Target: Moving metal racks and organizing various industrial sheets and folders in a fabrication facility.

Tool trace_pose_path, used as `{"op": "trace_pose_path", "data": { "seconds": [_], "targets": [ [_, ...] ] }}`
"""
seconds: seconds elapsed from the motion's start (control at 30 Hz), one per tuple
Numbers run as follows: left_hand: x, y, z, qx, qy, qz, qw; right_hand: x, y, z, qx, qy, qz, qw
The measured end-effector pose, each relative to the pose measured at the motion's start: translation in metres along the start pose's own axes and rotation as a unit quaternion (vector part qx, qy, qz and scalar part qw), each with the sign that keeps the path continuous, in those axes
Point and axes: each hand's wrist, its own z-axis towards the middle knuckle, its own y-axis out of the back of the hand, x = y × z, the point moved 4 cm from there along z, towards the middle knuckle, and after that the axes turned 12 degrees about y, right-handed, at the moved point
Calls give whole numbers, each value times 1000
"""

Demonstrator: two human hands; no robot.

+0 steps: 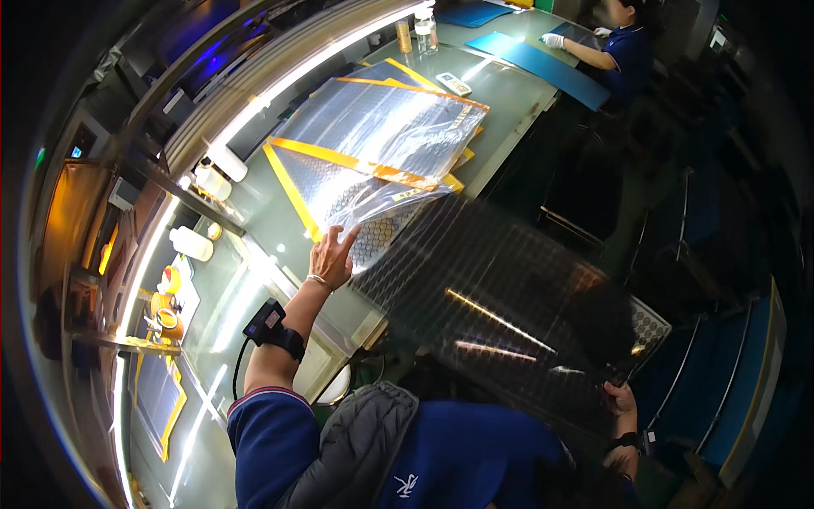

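My left hand point(332, 257) is at the near edge of a clear plastic film point(386, 204), its thumb and forefinger closed on the lifted, wrinkled edge. The film has orange tape borders and lies over a sheet patterned with round shapes point(377, 242). From there a large, dark see-through sheet point(492, 288) with a grid pattern stretches off the table toward my body. My right hand point(621, 399) grips its near right edge, close to a corner with pale round shapes point(649, 325). Fingers below this sheet are hidden.
Taped sheets are stacked on the glass-topped table point(500, 127), near a small white device point(454, 83). White bottles point(193, 243) line the left side under a light strip. A blue rack point(729, 382) stands right. A gloved co-worker point(623, 59) works at the far end.
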Motion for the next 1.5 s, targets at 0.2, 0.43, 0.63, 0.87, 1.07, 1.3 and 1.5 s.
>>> {"op": "trace_pose_path", "data": {
  "seconds": [0.2, 0.43, 0.63, 0.87, 1.07, 1.3, 1.5],
  "targets": [
    [30, -14, -40, -37, 101, -177, 978, -43, 11, 4, -25, -5, 47, 999],
    [14, -6, -47, -151, 139, -250, 946, -56, -47, -4, -41, -5, 84, 996],
    [1, 17, -47, -156, 120, -245, 950, -72, -176, 84, 54, -67, 82, 993],
    [-17, 55, -23, -169, 101, -311, 930, -120, -445, 227, 98, -218, 241, 941],
    [-9, 46, 6, 93, 39, -252, 962, -118, -527, 266, 1, -184, 274, 944],
    [-23, -55, 133, 30, -79, -159, 984, -122, -504, 254, 119, -87, 251, 957],
    [-64, -136, 197, 44, -75, -100, 991, -146, -489, 269, -135, 63, 198, 969]
  ]
}}
